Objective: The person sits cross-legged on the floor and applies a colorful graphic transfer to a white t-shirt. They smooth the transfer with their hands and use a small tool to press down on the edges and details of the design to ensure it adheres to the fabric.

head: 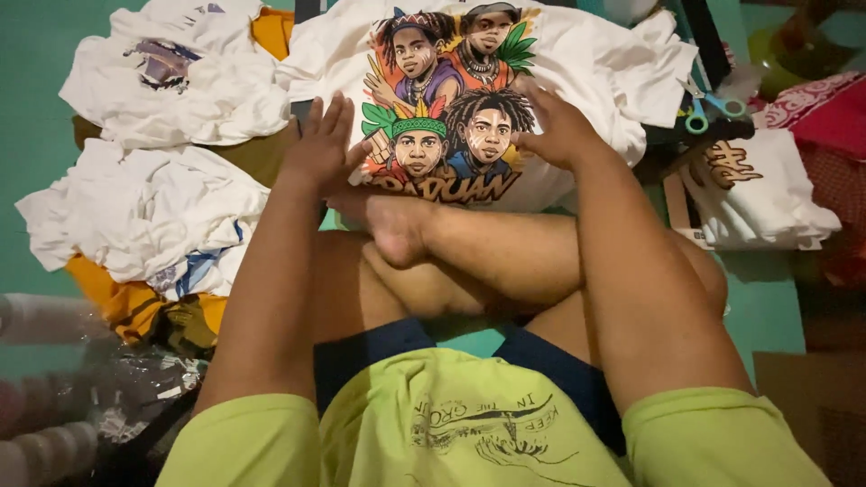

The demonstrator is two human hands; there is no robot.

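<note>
Your left hand (317,144) lies flat and open, fingers spread, pressing on the left edge of the white cotton T-shirt with a colourful cartoon print of four faces (469,99), which is spread on the green floor (36,81) just beyond your crossed bare legs. Your right hand (555,126) is also open, palm down on the right side of the same print, gripping nothing. Left of that printed T-shirt lie two heaps of crumpled white shirts (171,72), the nearer one (144,212) resting over some orange cloth (126,302). Right of the printed T-shirt a pair of scissors with blue and green handles (708,106) lies near its edge, and just below them sits a folded white shirt in a clear plastic bag (767,194), the only wrapped item you can see.
</note>
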